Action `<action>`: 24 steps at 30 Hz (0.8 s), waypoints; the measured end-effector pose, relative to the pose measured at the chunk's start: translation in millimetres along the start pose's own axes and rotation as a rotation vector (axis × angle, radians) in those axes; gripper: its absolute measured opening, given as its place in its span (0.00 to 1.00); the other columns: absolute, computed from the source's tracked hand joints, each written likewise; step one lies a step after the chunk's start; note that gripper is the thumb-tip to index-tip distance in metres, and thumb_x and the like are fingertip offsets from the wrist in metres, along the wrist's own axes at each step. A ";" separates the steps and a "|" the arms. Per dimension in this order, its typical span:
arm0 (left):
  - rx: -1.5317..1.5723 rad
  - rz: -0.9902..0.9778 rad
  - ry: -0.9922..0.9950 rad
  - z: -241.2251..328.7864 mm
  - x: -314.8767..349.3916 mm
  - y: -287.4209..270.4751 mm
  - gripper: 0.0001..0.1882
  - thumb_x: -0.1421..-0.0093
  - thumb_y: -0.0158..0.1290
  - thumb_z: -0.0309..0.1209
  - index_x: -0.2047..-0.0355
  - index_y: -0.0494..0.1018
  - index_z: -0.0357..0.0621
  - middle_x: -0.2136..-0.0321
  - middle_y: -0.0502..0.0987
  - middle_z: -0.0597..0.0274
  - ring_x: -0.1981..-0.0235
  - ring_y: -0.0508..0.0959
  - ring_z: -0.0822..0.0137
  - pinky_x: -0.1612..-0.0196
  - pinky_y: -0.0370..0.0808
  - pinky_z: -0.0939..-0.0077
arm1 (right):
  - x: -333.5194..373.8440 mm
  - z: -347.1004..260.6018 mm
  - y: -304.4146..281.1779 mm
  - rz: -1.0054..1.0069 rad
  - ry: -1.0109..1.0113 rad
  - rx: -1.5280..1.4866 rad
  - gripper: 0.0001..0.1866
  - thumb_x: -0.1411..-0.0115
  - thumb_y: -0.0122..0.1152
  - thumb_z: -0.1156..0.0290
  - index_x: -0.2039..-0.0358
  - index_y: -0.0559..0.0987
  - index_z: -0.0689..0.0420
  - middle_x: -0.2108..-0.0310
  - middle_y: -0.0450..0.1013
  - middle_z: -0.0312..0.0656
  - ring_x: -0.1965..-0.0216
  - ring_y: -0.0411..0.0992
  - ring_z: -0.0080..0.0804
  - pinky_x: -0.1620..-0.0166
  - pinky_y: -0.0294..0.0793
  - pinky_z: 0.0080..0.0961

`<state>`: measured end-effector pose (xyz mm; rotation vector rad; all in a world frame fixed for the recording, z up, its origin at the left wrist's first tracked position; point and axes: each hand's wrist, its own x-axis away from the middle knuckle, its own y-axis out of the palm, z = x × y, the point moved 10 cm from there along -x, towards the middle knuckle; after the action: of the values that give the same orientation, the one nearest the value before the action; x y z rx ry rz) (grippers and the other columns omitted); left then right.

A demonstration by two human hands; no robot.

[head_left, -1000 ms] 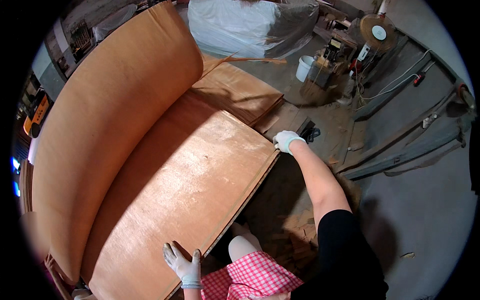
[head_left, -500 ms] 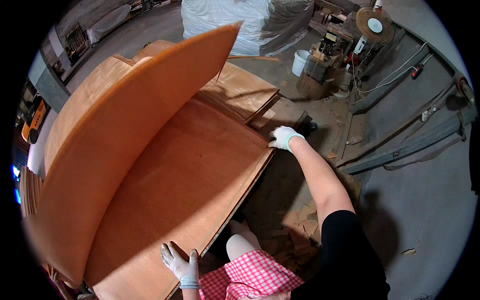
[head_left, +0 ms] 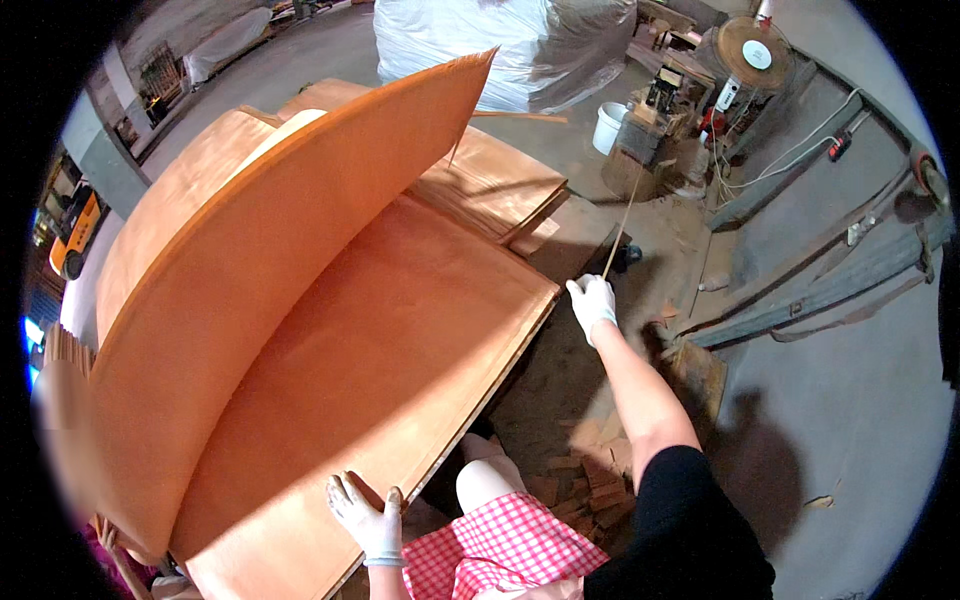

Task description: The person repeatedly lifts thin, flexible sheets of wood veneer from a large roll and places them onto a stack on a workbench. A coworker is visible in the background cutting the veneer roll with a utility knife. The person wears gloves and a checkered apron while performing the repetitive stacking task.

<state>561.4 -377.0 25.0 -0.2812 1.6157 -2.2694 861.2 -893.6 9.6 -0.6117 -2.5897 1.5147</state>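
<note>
My left hand [head_left: 366, 520], in a white glove, lies open with fingers spread on the near edge of a reddish-brown wood sheet [head_left: 400, 330] on top of a stack. Just beyond the right corner of that stack, my gloved right hand [head_left: 594, 304] is closed on a thin wood strip [head_left: 624, 230], which points up and away from me. A second large sheet [head_left: 280, 190] stands curled up over the stack's left side, its far tip raised.
Another person's hand [head_left: 106, 538] shows at the lower left, by the curled sheet. More stacked sheets [head_left: 500, 185] lie behind. Wood scraps [head_left: 600, 480] cover the floor beside my legs. A white bucket [head_left: 608, 128], a fan [head_left: 752, 52] and a metal frame [head_left: 820, 305] stand to the right.
My right hand has left the stack's corner and moved slightly right and nearer, now with a thin wood strip in it. My left hand stays on the sheet.
</note>
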 end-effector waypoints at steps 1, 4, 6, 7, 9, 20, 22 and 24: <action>0.004 0.008 0.006 0.8 0.3 -2.2 0.49 0.52 0.62 0.44 0.36 0.54 0.32 0.35 0.53 0.38 0.32 0.49 0.43 0.31 0.43 0.50 | 14.2 -10.6 -9.8 0.070 -0.091 0.001 0.17 0.42 0.60 0.56 0.73 0.81 0.58 0.67 0.76 0.51 0.62 0.73 0.52 0.55 0.72 0.44; 0.003 0.203 0.068 0.4 11.9 -23.9 0.40 0.50 0.62 0.37 0.40 0.60 0.33 0.40 0.61 0.40 0.36 0.57 0.44 0.33 0.52 0.51 | 83.7 -76.0 -24.4 -0.074 -0.286 -0.101 0.16 0.44 0.61 0.58 0.76 0.80 0.59 0.69 0.76 0.50 0.63 0.72 0.51 0.55 0.72 0.44; 0.170 0.202 0.180 12.7 25.9 -26.8 0.34 0.50 0.62 0.32 0.44 0.64 0.35 0.45 0.66 0.43 0.41 0.63 0.45 0.37 0.58 0.53 | 138.2 -103.6 -25.7 -0.216 -0.308 -0.291 0.12 0.47 0.65 0.62 0.77 0.80 0.57 0.71 0.76 0.47 0.65 0.73 0.47 0.58 0.72 0.43; 0.259 0.202 0.240 24.5 34.6 -29.0 0.31 0.50 0.62 0.29 0.46 0.66 0.36 0.47 0.69 0.44 0.44 0.66 0.46 0.39 0.62 0.53 | 170.4 -119.5 -24.8 -0.223 -0.459 -0.324 0.12 0.46 0.66 0.62 0.76 0.79 0.57 0.72 0.76 0.47 0.65 0.74 0.46 0.59 0.72 0.41; 0.359 0.207 0.363 85.4 50.6 -68.8 0.22 0.53 0.65 0.28 0.59 0.70 0.41 0.61 0.75 0.53 0.59 0.74 0.51 0.52 0.71 0.61 | 237.0 -169.1 -38.0 -0.391 -0.563 -0.459 0.16 0.46 0.65 0.57 0.76 0.77 0.57 0.74 0.74 0.46 0.66 0.72 0.45 0.56 0.70 0.40; 0.873 0.225 0.252 52.3 135.3 -113.8 0.13 0.50 0.64 0.31 0.68 0.73 0.40 0.68 0.77 0.57 0.68 0.77 0.59 0.63 0.74 0.67 | 455.6 -265.0 -69.5 -1.059 -0.667 -1.070 0.06 0.40 0.62 0.68 0.67 0.77 0.56 0.41 0.66 0.50 0.36 0.59 0.45 0.36 0.58 0.40; 1.034 0.214 0.128 22.2 150.5 -96.8 0.15 0.45 0.64 0.35 0.65 0.73 0.38 0.66 0.78 0.61 0.66 0.77 0.68 0.62 0.74 0.74 | 475.6 -275.6 -69.7 -1.054 -0.730 -1.083 0.06 0.41 0.62 0.71 0.64 0.76 0.56 0.42 0.67 0.48 0.36 0.59 0.44 0.37 0.60 0.39; 1.282 0.225 -0.050 -4.8 161.6 -76.0 0.17 0.45 0.64 0.35 0.61 0.73 0.38 0.65 0.78 0.62 0.65 0.77 0.70 0.60 0.75 0.75 | 489.9 -284.7 -63.3 -1.065 -0.714 -1.118 0.05 0.40 0.60 0.73 0.63 0.75 0.57 0.42 0.68 0.47 0.37 0.61 0.44 0.38 0.61 0.38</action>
<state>398.6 -412.4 89.3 0.1697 -0.0474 -2.5447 468.4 -503.0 144.5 1.3567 -3.0637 -0.1586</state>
